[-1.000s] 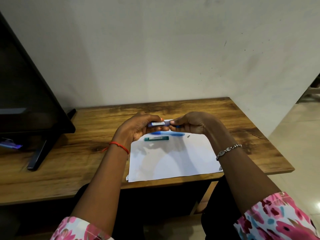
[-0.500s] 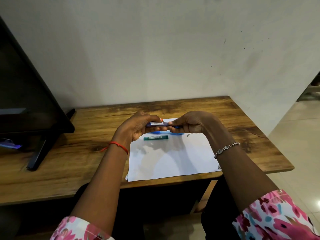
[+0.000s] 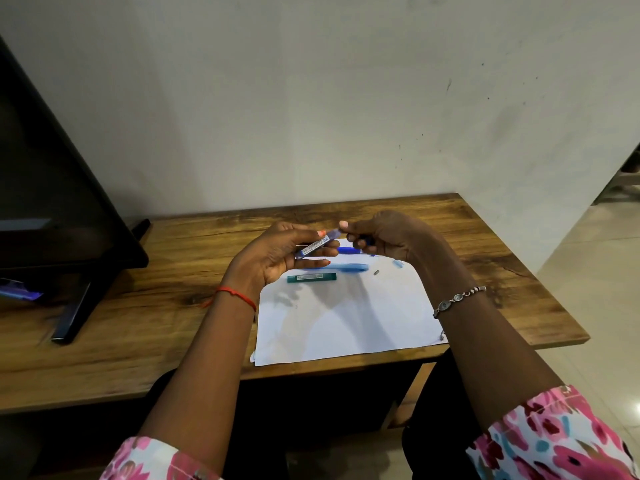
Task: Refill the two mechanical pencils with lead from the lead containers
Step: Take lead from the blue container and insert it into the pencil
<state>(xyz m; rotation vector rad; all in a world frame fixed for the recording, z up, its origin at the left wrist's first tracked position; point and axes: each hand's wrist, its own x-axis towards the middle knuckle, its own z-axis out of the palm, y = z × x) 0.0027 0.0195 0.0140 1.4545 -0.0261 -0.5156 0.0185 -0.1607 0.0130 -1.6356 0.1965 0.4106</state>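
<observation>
A black monitor (image 3: pixel 52 188) stands at the left edge of the wooden desk (image 3: pixel 173 271). The left hand (image 3: pixel 273 261) holds a blue lead container (image 3: pixel 317 245) between thumb and fingers, tilted up to the right, above the far edge of a white paper sheet (image 3: pixel 346 320). On the sheet near that edge lie a green lead container (image 3: pixel 311 277) and, just beyond it, a light blue mechanical pencil (image 3: pixel 346 267). The right hand (image 3: pixel 391 237) pinches the blue container's upper end while its curled fingers keep a dark blue mechanical pencil (image 3: pixel 348 250). A small grey piece (image 3: pixel 376 271) lies on the sheet further right.
</observation>
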